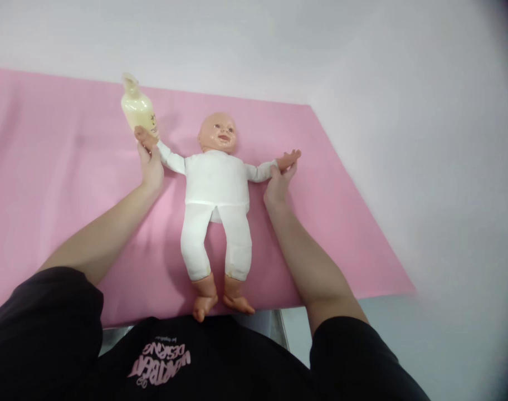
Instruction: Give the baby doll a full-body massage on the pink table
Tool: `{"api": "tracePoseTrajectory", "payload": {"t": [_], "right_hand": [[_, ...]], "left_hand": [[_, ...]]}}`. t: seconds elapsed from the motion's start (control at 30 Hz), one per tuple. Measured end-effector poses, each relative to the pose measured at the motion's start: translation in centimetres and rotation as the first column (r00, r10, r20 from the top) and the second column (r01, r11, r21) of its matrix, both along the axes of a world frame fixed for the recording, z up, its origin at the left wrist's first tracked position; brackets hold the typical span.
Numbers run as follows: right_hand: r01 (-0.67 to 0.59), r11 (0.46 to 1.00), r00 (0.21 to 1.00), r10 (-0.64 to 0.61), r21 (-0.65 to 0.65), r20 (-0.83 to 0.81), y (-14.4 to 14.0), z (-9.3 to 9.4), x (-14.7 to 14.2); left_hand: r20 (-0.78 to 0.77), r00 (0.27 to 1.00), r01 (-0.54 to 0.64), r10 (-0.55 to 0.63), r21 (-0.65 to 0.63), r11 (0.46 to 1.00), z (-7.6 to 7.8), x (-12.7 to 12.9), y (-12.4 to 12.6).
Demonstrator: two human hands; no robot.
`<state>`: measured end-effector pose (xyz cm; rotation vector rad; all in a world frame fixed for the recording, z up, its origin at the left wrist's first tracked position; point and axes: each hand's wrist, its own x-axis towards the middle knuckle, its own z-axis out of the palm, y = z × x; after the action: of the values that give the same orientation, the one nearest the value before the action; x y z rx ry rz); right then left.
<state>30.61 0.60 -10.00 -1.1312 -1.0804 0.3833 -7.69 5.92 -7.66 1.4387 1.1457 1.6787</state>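
Pink cloth [49,184] covers the work surface, and a baby doll [216,189] in a white suit lies on it face up, arms spread, feet toward the near edge. At the left, a cream-coloured bottle [137,106] stands on the cloth just beyond the doll's outstretched hand. The left hand [150,164] is closed around that small wrist, its fingers wrapped under the sleeve cuff, close to the bottle's base; whether it touches the bottle I cannot tell. In the middle, the doll's trunk lies flat and straight, head tipped slightly to the right. At the right, the right hand [278,186] holds the doll's other arm near the wrist, fingers curled lightly about it. To handle the arms well, I judge both grips should stay near the wrists and move evenly, so the body does not twist, and the left side needs care not to knock the bottle over.
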Motion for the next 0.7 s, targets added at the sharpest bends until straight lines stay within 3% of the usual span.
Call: {"api": "tracePoseTrajectory", "payload": {"t": [0.1,0.2,0.33,0.4,0.47,0.6,0.7], "right_hand": [[-0.091,0.993,0.981,0.075,0.081,0.18,-1.1,1.7,-1.3],[-0.162,0.985,0.937,0.137,0.052,0.323,-2.6,3.1,-2.8],[-0.219,0.976,0.839,0.185,0.007,0.512,-3.8,3.7,-4.1],[-0.258,0.966,0.758,0.206,-0.005,0.619,-4.1,4.0,-4.5],[-0.284,0.959,0.689,0.218,-0.019,0.692,-4.2,4.2,-4.6],[-0.267,0.963,0.67,0.212,-0.036,0.712,-4.2,4.4,-4.6],[-0.242,0.97,0.741,0.191,-0.01,0.644,-3.9,3.9,-4.4]], "left_hand": [[-0.196,0.98,0.032,-0.014,0.087,0.996,0.3,0.5,-0.7],[-0.403,0.914,0.131,-0.04,0.202,0.971,1.5,1.7,-2.4],[-0.71,0.701,0.294,-0.068,0.201,0.935,3.2,3.3,-4.7],[-0.801,0.592,0.363,-0.093,0.162,0.917,3.8,3.9,-5.4],[-0.842,0.53,0.396,-0.105,0.136,0.908,4.1,4.2,-5.7],[-0.844,0.529,0.381,-0.092,0.139,0.914,4.1,4.2,-5.8],[-0.782,0.62,0.322,-0.062,0.182,0.929,3.9,4.0,-5.5]]}}
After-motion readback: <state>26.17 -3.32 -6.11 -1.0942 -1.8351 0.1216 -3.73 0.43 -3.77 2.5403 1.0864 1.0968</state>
